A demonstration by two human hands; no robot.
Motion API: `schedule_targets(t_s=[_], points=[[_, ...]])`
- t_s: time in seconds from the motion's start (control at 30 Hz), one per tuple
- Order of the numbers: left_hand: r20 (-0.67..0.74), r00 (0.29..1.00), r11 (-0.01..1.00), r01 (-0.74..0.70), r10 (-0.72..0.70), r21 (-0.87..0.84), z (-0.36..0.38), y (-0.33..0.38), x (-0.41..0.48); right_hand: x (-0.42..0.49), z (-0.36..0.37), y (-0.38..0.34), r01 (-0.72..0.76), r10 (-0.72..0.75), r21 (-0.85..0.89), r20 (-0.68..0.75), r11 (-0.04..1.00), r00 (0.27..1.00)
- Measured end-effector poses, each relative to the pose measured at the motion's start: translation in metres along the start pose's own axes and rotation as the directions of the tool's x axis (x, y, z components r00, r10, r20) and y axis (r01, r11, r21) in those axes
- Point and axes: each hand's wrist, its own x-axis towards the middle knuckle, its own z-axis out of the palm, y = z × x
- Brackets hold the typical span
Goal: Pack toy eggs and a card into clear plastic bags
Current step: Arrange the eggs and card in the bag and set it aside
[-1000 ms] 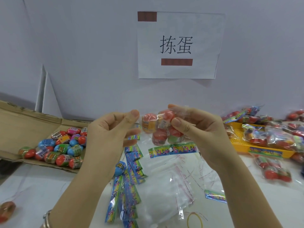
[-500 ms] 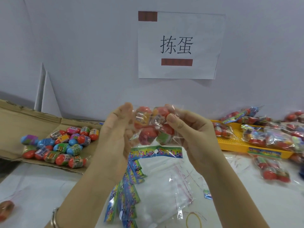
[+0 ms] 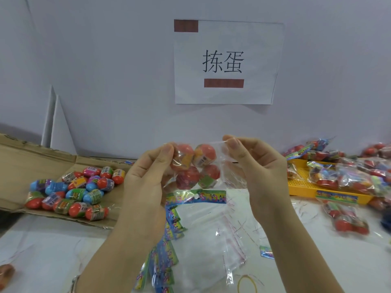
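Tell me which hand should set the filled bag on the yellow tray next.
Probably the right hand: it pinches a top corner of the filled bag and is nearer the yellow tray. The left hand pinches the other corner, on the cardboard box side.

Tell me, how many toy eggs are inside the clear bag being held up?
4: upper-left egg, upper-right egg, lower-left egg and lower-right egg, clustered in the bag. Others may hide behind them.

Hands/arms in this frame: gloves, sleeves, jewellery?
Both bare: left hand and right hand have no gloves or rings visible, no sleeves in view. Only item worn: a thin silvery bracelet on the left wrist, partly cut off by the frame edge.
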Motion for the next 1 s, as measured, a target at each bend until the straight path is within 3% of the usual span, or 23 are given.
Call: schedule_targets(t_s=[0.2, 0.43, 0.47, 0.53, 0.6, 0.67, 0.8, 0.9, 1.0], points=[[-0.015, 0.998, 0.998, 0.052, -0.053, -0.031, 0.0, 0.001, 0.001, 0.001, -0.001, -0.002, -0.002, 0.001, -0.031, -0.014, 1.0, 1.0], [-0.002, 0.994, 0.994, -0.112, 0.112, -0.016, 0.001, 0.002, 0.003, 0.001, -0.007, -0.011, -0.072, 0.088, -0.224, 0.06, 0.972, 0.994], [-0.009, 0.989, 0.988, -0.15, 0.15, 0.019, 0.002, 0.003, 0.001, 0.001, -0.009, -0.015, -0.151, 0.174, -0.16, 0.137, 0.975, 0.975], [0.011, 0.976, 0.973, -0.218, 0.218, 0.075, 0.003, 0.001, -0.002, 0.0, -0.009, -0.021, -0.409, 0.389, -0.022, 0.363, 0.912, 0.847], [0.048, 0.974, 0.97, -0.225, 0.221, 0.09, 0.006, -0.002, -0.005, -0.002, -0.007, -0.02, -0.523, 0.483, -0.033, 0.436, 0.852, 0.759], [0.134, 0.976, 0.985, -0.174, 0.174, -0.015, 0.008, -0.005, -0.007, -0.002, -0.002, -0.016, -0.526, 0.487, 0.01, 0.363, 0.85, 0.794], [0.316, 0.939, 0.978, -0.076, 0.136, -0.194, 0.008, -0.004, -0.01, -0.003, 0.004, -0.011, -0.396, 0.348, 0.185, 0.248, 0.899, 0.904], [0.287, 0.952, 0.958, -0.022, 0.108, -0.287, 0.006, -0.005, -0.006, -0.003, 0.003, -0.012, -0.311, 0.25, 0.256, 0.244, 0.915, 0.937], [0.145, 0.988, 0.956, 0.085, -0.045, -0.281, 0.012, -0.001, -0.003, -0.004, 0.005, -0.011, -0.29, 0.213, 0.299, 0.265, 0.909, 0.941]])
